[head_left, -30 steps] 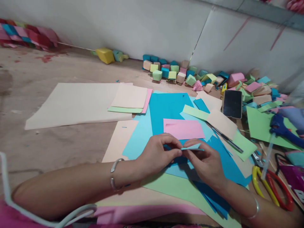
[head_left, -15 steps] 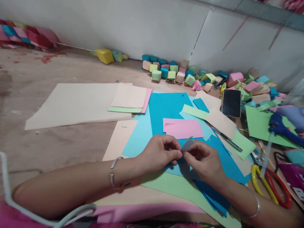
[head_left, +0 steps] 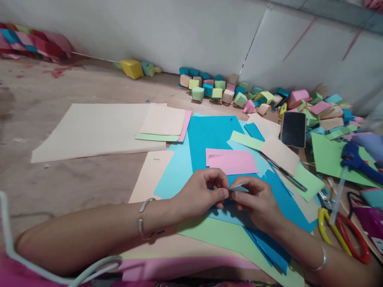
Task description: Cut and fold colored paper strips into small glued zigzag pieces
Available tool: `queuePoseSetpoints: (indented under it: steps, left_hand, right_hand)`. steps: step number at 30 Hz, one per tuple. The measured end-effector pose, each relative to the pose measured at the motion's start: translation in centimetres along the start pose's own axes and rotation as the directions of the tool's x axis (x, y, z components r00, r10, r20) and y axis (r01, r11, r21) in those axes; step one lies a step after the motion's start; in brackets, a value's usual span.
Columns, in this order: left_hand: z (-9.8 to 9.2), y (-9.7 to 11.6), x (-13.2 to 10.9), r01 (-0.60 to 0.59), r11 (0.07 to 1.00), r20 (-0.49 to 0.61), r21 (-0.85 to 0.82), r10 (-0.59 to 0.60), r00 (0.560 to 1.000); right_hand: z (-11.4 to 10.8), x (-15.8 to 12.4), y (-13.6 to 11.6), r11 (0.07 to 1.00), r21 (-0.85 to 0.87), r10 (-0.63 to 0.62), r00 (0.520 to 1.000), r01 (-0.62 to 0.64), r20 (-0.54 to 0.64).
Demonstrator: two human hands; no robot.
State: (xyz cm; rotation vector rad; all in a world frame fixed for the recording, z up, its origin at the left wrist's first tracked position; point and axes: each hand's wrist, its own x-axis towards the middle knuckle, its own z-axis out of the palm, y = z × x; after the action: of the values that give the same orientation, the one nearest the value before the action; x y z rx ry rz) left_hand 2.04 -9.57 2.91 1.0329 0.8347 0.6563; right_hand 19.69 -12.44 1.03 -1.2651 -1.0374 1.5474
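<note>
My left hand (head_left: 205, 192) is closed in a pinch at the left end of a small folded piece of light blue paper (head_left: 239, 187). From the other side, the thumb and fingers of my right hand (head_left: 256, 198) grip the same piece, and the two sets of fingertips nearly meet. Part of the paper is hidden by the fingers. Just beyond my hands a pink paper rectangle (head_left: 231, 162) lies on a dark blue sheet (head_left: 212, 129). Light blue and green sheets (head_left: 227, 239) spread beneath my wrists.
Scissors (head_left: 344, 235), a blue glue gun (head_left: 353, 155), a pen (head_left: 284, 172) and a phone (head_left: 293, 129) lie to the right. Small folded paper boxes (head_left: 217, 93) line the wall. A large cream sheet (head_left: 95, 131) lies left, and a white cable (head_left: 7, 227) runs by my left arm.
The small blue paper between my fingers has tipped from standing up to lying flatter, pointing right. Both hands stay in nearly the same place.
</note>
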Motion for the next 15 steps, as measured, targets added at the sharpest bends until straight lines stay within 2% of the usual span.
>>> queuePoseSetpoints:
  steps: [7, 12, 15]
  left_hand:
    - [0.29, -0.04, -0.10, 0.044, 0.998, 0.027, -0.038, -0.043, 0.999]
    - [0.05, -0.26, 0.11, 0.062, 0.998, 0.024, -0.020, -0.062, 0.998]
    - [0.01, -0.28, 0.12, 0.053, 0.998, 0.023, -0.016, -0.053, 0.998]
  right_hand:
    - [-0.03, 0.23, -0.20, 0.993, 0.116, -0.005, 0.996, -0.005, 0.086]
    - [-0.28, 0.31, -0.17, 0.999, 0.024, 0.025, 0.996, -0.027, 0.084]
    - [-0.65, 0.22, -0.20, 1.000, -0.003, -0.008, 0.990, 0.008, 0.144]
